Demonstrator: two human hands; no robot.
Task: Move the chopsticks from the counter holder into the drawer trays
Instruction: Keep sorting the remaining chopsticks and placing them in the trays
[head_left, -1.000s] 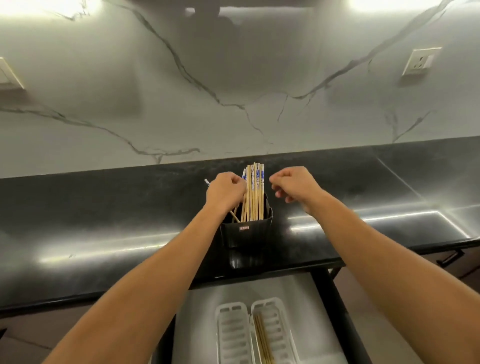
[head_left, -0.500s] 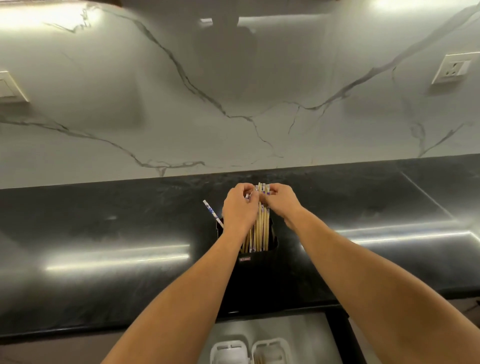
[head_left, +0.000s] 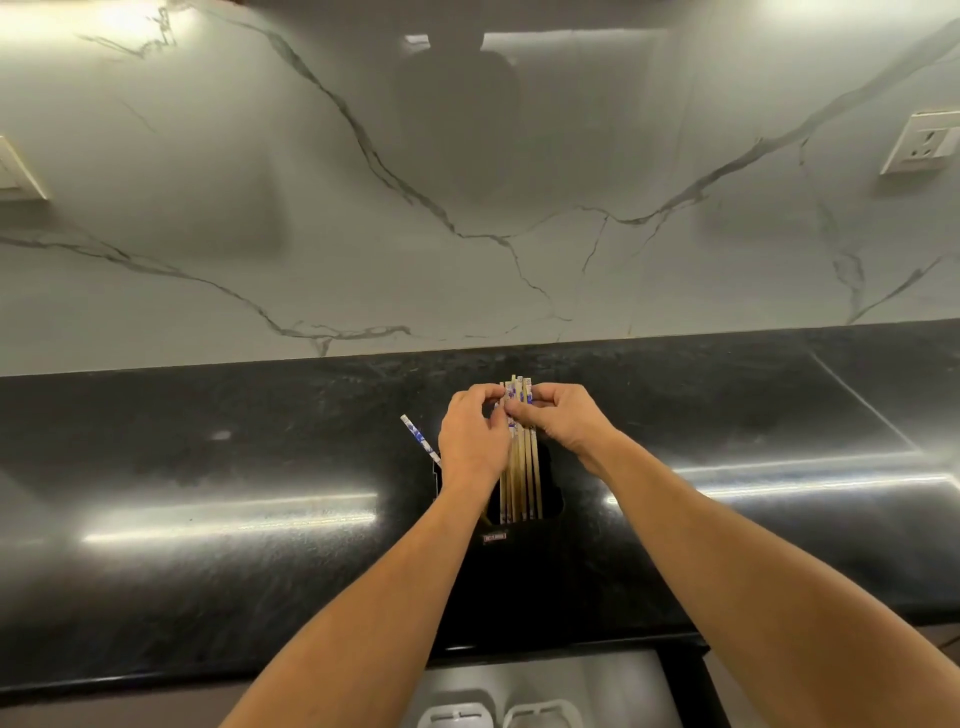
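A bundle of bamboo chopsticks (head_left: 521, 475) with blue-and-white patterned tops stands upright in a black holder (head_left: 496, 538) on the dark counter (head_left: 208, 467). My left hand (head_left: 470, 447) and my right hand (head_left: 561, 421) both pinch the tops of the bundle from either side. One loose chopstick (head_left: 420, 439) leans out of the holder to the left, apart from the bundle. Below the counter edge the open drawer (head_left: 613, 691) shows the far ends of two white trays (head_left: 454, 714); their contents are out of view.
A marble-patterned backsplash (head_left: 467, 208) rises behind the counter, with a wall socket (head_left: 922, 143) at the right and a switch plate (head_left: 13, 174) at the left. Bare glossy counter stretches to both sides of the holder.
Both hands have closed in on the chopstick tops and now grip them. The view has tilted upward, so most of the drawer has dropped out of frame.
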